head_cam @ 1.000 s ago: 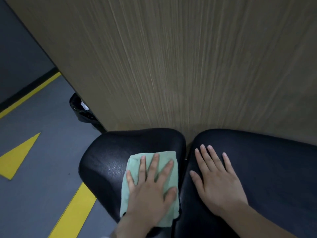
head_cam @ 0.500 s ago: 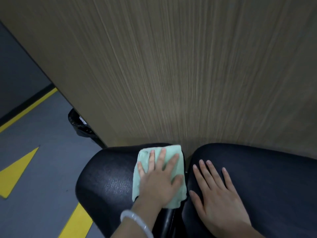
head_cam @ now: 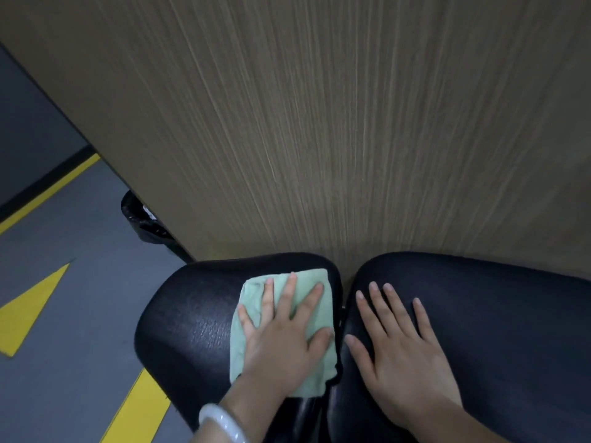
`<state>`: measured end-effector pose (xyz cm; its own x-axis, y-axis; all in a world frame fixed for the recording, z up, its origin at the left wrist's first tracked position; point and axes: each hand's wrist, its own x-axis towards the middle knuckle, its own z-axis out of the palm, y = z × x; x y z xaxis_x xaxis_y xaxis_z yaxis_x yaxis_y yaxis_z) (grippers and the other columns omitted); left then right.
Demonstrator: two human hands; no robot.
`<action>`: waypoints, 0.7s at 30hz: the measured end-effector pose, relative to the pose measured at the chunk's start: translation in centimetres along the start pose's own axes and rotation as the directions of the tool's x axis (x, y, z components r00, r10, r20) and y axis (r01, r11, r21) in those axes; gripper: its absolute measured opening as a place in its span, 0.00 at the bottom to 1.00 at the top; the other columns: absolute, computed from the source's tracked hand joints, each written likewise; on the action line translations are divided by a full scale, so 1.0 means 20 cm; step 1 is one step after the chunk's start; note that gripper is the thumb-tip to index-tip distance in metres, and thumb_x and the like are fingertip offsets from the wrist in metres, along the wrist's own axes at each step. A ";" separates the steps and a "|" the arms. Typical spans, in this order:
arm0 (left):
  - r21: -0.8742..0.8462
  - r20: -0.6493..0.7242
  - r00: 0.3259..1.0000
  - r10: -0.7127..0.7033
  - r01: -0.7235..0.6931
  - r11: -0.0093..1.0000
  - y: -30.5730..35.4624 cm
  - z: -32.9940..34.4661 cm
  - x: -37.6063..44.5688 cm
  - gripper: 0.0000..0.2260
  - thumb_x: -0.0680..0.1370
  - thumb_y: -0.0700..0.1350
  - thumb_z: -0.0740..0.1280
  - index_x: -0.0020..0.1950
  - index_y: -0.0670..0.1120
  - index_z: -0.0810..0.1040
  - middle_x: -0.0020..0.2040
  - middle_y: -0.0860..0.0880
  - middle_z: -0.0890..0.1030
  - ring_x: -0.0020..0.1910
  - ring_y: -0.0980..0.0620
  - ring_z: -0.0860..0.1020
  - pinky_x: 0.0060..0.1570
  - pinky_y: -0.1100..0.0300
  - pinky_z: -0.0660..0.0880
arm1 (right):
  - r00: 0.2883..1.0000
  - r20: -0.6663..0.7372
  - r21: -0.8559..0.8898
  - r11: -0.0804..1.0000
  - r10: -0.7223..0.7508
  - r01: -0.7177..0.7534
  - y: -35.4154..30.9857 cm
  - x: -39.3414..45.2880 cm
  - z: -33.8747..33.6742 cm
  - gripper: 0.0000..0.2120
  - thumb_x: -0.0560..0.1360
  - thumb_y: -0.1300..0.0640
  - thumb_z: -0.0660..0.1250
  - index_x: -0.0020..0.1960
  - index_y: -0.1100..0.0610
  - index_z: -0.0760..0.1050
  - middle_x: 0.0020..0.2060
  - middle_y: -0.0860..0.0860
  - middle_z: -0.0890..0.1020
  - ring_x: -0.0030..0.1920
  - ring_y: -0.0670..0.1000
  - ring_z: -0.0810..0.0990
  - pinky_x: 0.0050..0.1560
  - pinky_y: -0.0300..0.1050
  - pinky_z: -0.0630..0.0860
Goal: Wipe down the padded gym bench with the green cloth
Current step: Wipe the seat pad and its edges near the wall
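The two black padded vinyl bench cushions (head_cam: 192, 321) run out of sight at the bottom edge, and the right-hand cushion (head_cam: 511, 314) is cut off at the right edge too, so their full length cannot be made out. Whatever frame joins them is hidden; only a dark, narrow gap shows between the two pads. A black lined waste bin (head_cam: 140, 219) stands on the floor, mostly hidden behind the corner of the tall wood-grain panel (head_cam: 319, 123), with only part of its rim showing.

Count: two cushions, two hands, one cloth, one bangle, one bin. On the grey floor (head_cam: 64, 238) there is one yellow triangle (head_cam: 28, 311), plus two yellow stripes, one along the far wall and one near the bench. No brand, label or writing can be read anywhere.

The folded pale green cloth (head_cam: 307, 282) lies on the left cushion, at its inner edge beside the gap. The left hand (head_cam: 284, 337) presses it flat, fingers straight and spread; a white translucent bangle (head_cam: 220, 420) sits on that wrist. The right hand (head_cam: 406, 350) rests palm-down on the right cushion, fingers extended and holding nothing.
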<state>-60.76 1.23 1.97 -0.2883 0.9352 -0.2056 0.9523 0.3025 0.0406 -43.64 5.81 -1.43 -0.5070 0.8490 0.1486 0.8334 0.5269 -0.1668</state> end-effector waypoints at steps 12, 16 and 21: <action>0.069 -0.159 0.987 0.033 -0.022 0.997 -0.02 0.13 -0.17 0.29 0.74 0.65 0.53 0.75 0.61 0.60 0.74 0.51 0.66 0.72 0.44 0.62 0.65 0.38 0.52 | 0.997 0.052 -0.013 0.999 0.048 -0.047 -0.01 0.02 -0.03 0.30 0.81 0.42 0.40 0.71 0.57 0.68 0.71 0.55 0.69 0.73 0.55 0.62 0.69 0.60 0.56; 0.102 -0.182 0.982 0.042 -0.023 0.995 -0.05 0.18 -0.24 0.30 0.73 0.64 0.55 0.75 0.60 0.60 0.74 0.50 0.66 0.71 0.43 0.64 0.65 0.40 0.50 | 0.998 0.039 -0.007 0.999 0.044 -0.044 -0.02 0.02 -0.01 0.31 0.81 0.42 0.39 0.72 0.57 0.67 0.71 0.55 0.69 0.73 0.56 0.63 0.69 0.60 0.56; 0.135 -0.205 0.978 0.029 -0.001 0.991 -0.04 0.15 -0.13 0.31 0.72 0.65 0.56 0.75 0.59 0.62 0.73 0.49 0.67 0.71 0.43 0.63 0.64 0.38 0.52 | 0.999 0.028 0.016 0.999 0.043 -0.043 -0.01 0.02 0.00 0.30 0.81 0.42 0.41 0.72 0.57 0.67 0.72 0.55 0.68 0.74 0.55 0.62 0.70 0.60 0.56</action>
<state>-60.46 -1.94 -0.57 -0.2747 0.9615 0.0000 0.9575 0.2735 -0.0919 -43.98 5.97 -1.24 -0.4767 0.8717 0.1139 0.8510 0.4900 -0.1887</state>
